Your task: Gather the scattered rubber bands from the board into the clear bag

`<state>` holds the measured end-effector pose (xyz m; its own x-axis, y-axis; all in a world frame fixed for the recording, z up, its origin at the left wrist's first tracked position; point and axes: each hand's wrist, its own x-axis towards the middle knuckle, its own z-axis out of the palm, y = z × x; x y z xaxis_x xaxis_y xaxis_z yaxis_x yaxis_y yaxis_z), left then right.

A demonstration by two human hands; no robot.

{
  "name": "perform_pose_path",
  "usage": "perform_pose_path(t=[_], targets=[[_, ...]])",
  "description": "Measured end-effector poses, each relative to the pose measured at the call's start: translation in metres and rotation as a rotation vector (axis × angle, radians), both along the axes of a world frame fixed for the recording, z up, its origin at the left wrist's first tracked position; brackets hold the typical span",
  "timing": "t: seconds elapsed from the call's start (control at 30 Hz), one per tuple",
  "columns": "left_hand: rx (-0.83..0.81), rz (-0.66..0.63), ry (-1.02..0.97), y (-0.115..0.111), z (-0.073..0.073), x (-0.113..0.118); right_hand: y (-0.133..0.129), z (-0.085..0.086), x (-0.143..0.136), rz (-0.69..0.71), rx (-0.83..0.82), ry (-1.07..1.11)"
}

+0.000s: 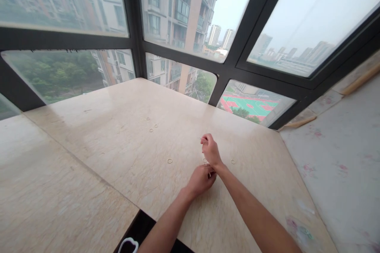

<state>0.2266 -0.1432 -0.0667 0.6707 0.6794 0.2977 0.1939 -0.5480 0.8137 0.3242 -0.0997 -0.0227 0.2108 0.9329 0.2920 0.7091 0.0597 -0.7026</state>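
My right hand (210, 150) hovers over a beige marble sill (124, 154), thumb and fingers pinched on a thin small ring that looks like a rubber band. My left hand (201, 178) sits just below it, touching the right wrist, with its fingers curled in. I cannot tell whether it holds anything. Loose small rings lie on the sill: one (170, 161) to the left of the hands, one (233, 161) to the right, and one (204, 161) under the right hand. A cluster of three (151, 125) lies farther back.
Black-framed bay windows (135, 43) wrap the sill's far edges, with buildings and a sports court outside. A pale floral-patterned surface (341, 154) adjoins the sill on the right. A dark gap with a white looped object (128, 245) lies at the near edge.
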Motion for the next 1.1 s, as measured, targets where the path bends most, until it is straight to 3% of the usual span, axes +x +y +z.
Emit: perform_pose_path(t=[0.3, 0.47, 0.6, 0.8, 1.1], targets=[[-0.065, 0.083, -0.043, 0.002, 0.005, 0.0, -0.16, 0.009, 0.058, -0.315, 0.094, 0.525], [-0.088, 0.109, -0.013, 0.003, 0.003, 0.001, -0.241, 0.004, 0.075, -0.509, 0.04, 0.557], [-0.13, 0.135, -0.004, 0.002, 0.005, 0.001, -0.29, 0.0, 0.086, -0.638, 0.03, 0.543], [-0.189, 0.207, -0.005, -0.004, 0.012, 0.001, -0.329, -0.001, 0.102, -0.691, 0.005, 0.347], [-0.227, 0.263, -0.01, -0.008, 0.017, 0.0, -0.341, 0.007, 0.13, -0.719, 0.039, -0.061]])
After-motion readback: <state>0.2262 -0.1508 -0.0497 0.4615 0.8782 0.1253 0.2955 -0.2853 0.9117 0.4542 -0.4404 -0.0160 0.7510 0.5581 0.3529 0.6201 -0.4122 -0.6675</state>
